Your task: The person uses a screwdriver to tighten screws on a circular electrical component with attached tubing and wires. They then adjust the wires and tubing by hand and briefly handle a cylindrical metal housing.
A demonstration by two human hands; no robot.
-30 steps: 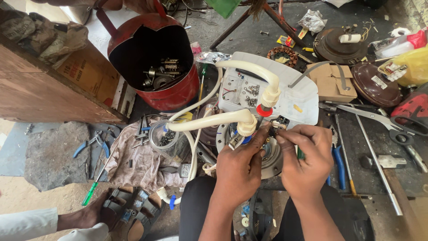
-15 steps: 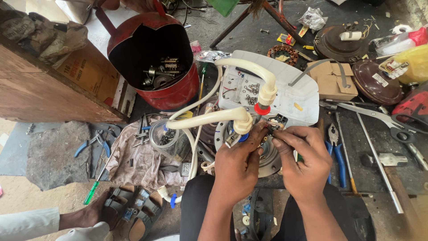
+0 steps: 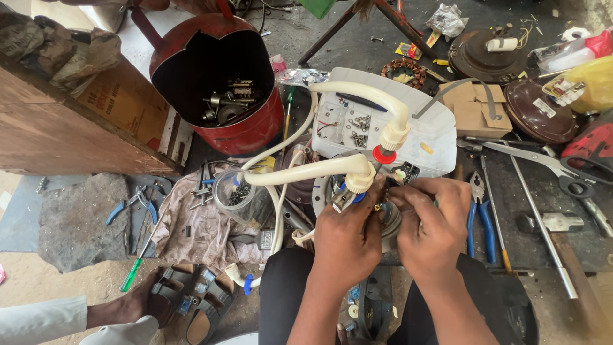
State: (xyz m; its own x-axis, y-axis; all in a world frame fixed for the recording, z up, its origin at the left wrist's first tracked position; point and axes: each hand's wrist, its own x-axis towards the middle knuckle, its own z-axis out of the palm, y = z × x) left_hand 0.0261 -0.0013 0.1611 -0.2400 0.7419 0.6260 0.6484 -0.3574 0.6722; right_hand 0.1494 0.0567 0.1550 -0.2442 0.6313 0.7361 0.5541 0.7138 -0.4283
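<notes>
My left hand (image 3: pixel 348 236) grips a metal fitting (image 3: pixel 341 200) just below the end of a white curved pipe (image 3: pixel 306 172). My right hand (image 3: pixel 431 223) is closed beside it, over a round metal unit (image 3: pixel 391 220) in my lap. A sliver of green at its fingers looks like a small tool (image 3: pixel 436 203). A second white pipe (image 3: pixel 383 102) arches above and ends at a red ring (image 3: pixel 384 154). Behind lies the white plastic cover (image 3: pixel 437 131) with loose screws in it. My fingers hide the point where they meet.
A red cut-open cylinder (image 3: pixel 255 131) holds metal parts. A clear screw jar (image 3: pixel 235 191) sits on a rag. Blue-handled pliers (image 3: pixel 476 220), shears (image 3: pixel 543 160) and a hammer (image 3: pixel 555 222) lie right. A green screwdriver (image 3: pixel 136 271) and another person's sandalled foot (image 3: pixel 182 297) are lower left.
Both hands stay at the fitting under the pipe end. The fingers have shifted slightly and drawn a little closer together.
</notes>
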